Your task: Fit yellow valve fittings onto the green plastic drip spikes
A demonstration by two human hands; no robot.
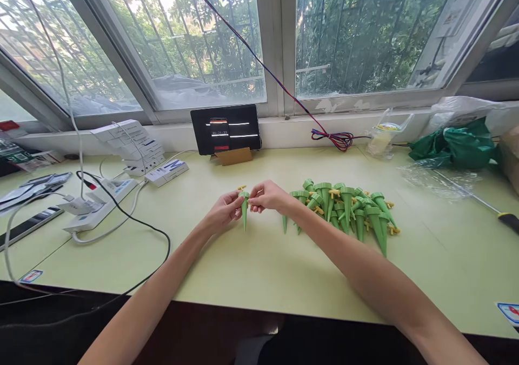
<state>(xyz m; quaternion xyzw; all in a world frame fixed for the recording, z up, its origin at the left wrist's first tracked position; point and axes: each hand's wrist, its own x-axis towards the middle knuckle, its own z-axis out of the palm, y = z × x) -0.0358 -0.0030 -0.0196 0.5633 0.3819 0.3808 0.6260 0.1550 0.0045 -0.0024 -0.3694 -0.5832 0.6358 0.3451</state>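
Note:
Both hands meet above the middle of the pale green table (259, 267). My left hand (222, 213) and my right hand (267, 196) pinch the top of one green cone-shaped spike (244, 214), which points straight down. A small yellow part (242, 188) sticks out at the spike's top by my left fingertips. To the right of my right forearm lies a pile of several similar green spikes with yellow parts (348, 208).
A dark tablet (226, 129) leans at the window sill on a cardboard stand. At left are a white power strip (101, 205), black cable, stacked white boxes (130, 143) and phones. At right lie green plastic bags (458, 146), clear wrap and a screwdriver (503, 218).

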